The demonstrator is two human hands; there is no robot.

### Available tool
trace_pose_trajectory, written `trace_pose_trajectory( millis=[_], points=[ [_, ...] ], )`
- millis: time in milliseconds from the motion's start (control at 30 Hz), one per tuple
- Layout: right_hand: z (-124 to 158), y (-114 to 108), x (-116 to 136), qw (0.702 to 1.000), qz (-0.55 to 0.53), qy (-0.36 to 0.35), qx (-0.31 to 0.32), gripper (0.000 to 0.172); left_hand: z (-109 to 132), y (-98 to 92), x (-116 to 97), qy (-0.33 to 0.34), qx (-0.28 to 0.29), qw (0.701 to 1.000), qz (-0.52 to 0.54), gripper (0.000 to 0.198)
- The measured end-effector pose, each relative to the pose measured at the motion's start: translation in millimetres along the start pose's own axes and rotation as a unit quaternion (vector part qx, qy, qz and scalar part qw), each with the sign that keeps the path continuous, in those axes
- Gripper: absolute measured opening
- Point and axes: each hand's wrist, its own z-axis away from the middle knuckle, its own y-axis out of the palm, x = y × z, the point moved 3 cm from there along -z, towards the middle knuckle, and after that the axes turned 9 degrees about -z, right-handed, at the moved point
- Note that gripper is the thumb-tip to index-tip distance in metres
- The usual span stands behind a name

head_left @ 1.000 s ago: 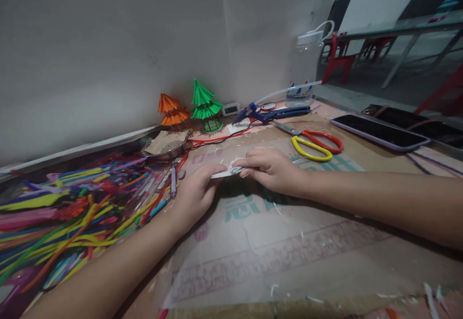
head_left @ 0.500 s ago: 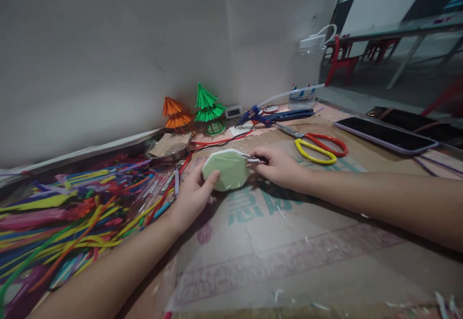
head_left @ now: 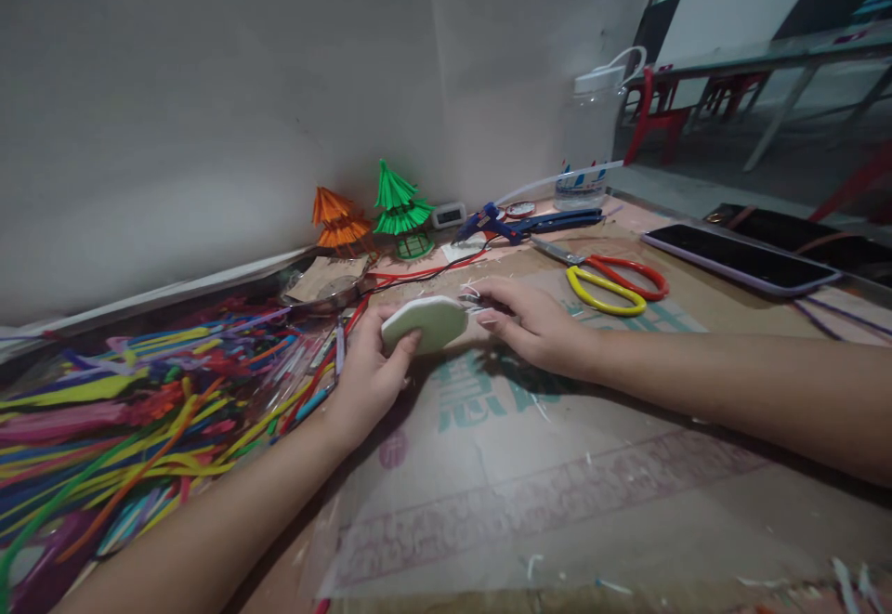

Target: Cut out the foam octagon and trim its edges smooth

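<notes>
A flat, pale green round piece point(head_left: 439, 324) with a white edge is pinched in my left hand point(head_left: 380, 359), thumb on its green face and fingers behind. It is tilted above the sheet-covered cardboard point(head_left: 557, 502). At its right edge, my right hand point(head_left: 526, 321) is closed around a small dark metal tool point(head_left: 474, 303), mostly hidden by the fingers, so its exact kind does not show. A thin white strip curls up beside the tool. Beyond my right hand lie scissors point(head_left: 606, 291) with one red and one yellow handle.
Colourful pipe cleaners point(head_left: 139, 410) are heaped at left. Orange point(head_left: 340, 224) and green point(head_left: 402, 210) tree-shaped models stand by the wall. Behind the scissors are a blue glue gun point(head_left: 491, 222) and a water bottle point(head_left: 589, 140). A phone point(head_left: 739, 259) lies at right.
The green piece has tipped so its face shows narrower, and it has shifted slightly left. My right hand has moved a little left with the tool, its fingers now more extended.
</notes>
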Motion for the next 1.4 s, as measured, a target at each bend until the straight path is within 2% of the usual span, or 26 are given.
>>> trace_pose_trajectory(
  millis=[133, 333, 433, 833, 1400],
  points=[
    [-2, 0, -4, 1.0, 0.022, -0.011, -0.004, 0.026, 0, 0.8, 0, 0.032, 0.009, 0.999, -0.027, 0.02],
    [-1, -1, 0, 0.997, 0.061, -0.048, 0.013, 0.028, 3, 0.0, -15, 0.09, 0.019, 0.995, -0.048, 0.014],
    [0, 0, 0, 0.996, 0.071, -0.042, 0.016, 0.027, 4, -0.1, -15, 0.104, 0.019, 0.992, -0.063, 0.017],
    [0, 0, -1, 0.997, 0.063, -0.034, 0.011, 0.025, 6, 0.0, -10, 0.114, 0.012, 0.987, -0.112, 0.019],
    [0, 1, -6, 0.999, 0.032, -0.016, 0.009, 0.025, 5, 0.7, -10, 0.093, 0.028, 0.992, -0.084, 0.022]
  ],
)
